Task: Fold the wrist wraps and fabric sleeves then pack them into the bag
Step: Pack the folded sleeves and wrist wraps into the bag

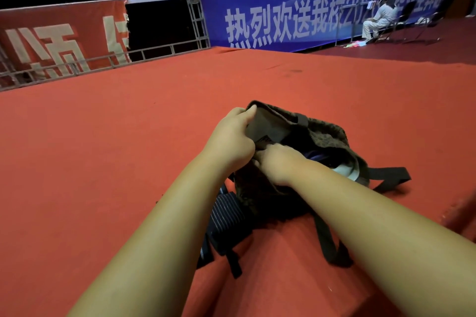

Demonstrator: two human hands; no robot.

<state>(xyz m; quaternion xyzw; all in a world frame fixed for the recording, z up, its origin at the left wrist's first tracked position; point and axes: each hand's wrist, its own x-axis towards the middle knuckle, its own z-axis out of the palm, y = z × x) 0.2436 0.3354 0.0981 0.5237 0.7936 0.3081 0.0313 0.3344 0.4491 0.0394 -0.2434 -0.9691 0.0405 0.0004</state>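
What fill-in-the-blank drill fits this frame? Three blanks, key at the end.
1. The right hand reaches into the open ____.
2. The striped wrist wrap lies outside it on the ____ carpet.
3. The ____ forearm partly hides that wrap.

Missing words: bag; red; left.

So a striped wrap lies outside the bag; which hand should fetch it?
Probably right: the left hand grips the bag open; the right hand only reaches inside, and the striped wrap lies near both.
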